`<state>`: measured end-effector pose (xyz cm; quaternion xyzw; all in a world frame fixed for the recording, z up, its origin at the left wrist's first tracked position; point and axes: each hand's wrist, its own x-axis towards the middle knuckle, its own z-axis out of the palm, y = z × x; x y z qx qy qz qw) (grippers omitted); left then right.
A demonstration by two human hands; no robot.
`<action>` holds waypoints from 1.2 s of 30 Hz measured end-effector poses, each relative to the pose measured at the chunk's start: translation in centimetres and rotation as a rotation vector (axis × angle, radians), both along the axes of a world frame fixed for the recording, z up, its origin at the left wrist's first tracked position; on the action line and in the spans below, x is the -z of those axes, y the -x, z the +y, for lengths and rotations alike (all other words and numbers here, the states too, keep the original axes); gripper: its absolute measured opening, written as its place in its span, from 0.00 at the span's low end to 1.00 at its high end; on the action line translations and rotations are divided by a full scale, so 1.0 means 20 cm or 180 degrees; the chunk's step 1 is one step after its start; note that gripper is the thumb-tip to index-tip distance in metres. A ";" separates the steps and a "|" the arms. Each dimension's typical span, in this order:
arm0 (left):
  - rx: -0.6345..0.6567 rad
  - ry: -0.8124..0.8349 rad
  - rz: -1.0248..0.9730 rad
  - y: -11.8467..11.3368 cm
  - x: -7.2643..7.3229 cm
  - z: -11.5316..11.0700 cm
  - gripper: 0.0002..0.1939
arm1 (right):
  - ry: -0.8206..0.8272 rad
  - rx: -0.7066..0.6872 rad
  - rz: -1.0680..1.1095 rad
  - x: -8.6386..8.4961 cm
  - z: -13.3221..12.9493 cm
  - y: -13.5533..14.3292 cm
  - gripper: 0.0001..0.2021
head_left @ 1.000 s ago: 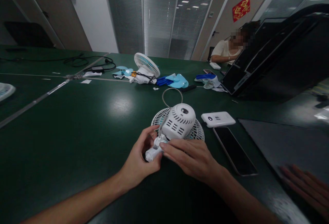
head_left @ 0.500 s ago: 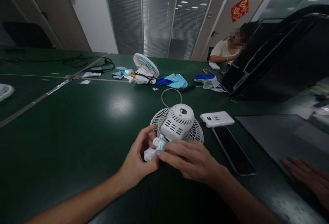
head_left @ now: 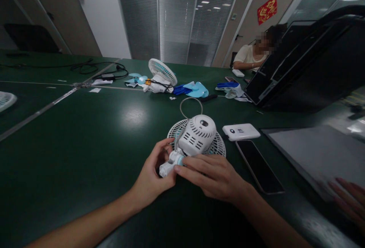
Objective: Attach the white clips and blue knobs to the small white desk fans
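A small white fan (head_left: 198, 136) lies face down on the green table, its round grille under the slotted motor housing. Its jointed neck (head_left: 168, 167), with a light blue ring, points toward me. My left hand (head_left: 154, 168) is closed around the neck from the left, thumb below and fingers above. My right hand (head_left: 213, 174) pinches the light blue ring (head_left: 180, 160) from the right, its fingers lying beside the housing. A thin grey cable (head_left: 191, 98) loops behind the fan.
Right of the fan are a white power bank (head_left: 241, 131) and a black phone (head_left: 260, 167). Another person's blurred hand (head_left: 349, 198) rests near a grey mat (head_left: 319, 153). Behind stand a second fan (head_left: 161, 77), blue gloves (head_left: 181, 89) and a large black case (head_left: 308, 65).
The other person's hand at the right has moved right and slightly down, and the grey mat looks paler. My hands and the fan look almost unchanged.
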<state>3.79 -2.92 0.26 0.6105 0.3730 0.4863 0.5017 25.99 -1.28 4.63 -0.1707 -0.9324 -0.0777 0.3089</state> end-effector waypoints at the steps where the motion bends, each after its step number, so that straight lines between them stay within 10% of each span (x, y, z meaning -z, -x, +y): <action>1: 0.0002 -0.0001 0.0013 0.00 0.00 0.00 0.32 | -0.0029 -0.0005 -0.0016 0.00 0.00 0.00 0.18; 36: -0.0030 0.0034 0.0094 0.00 -0.02 0.00 0.29 | 0.0212 0.0259 0.0279 0.05 -0.01 0.03 0.20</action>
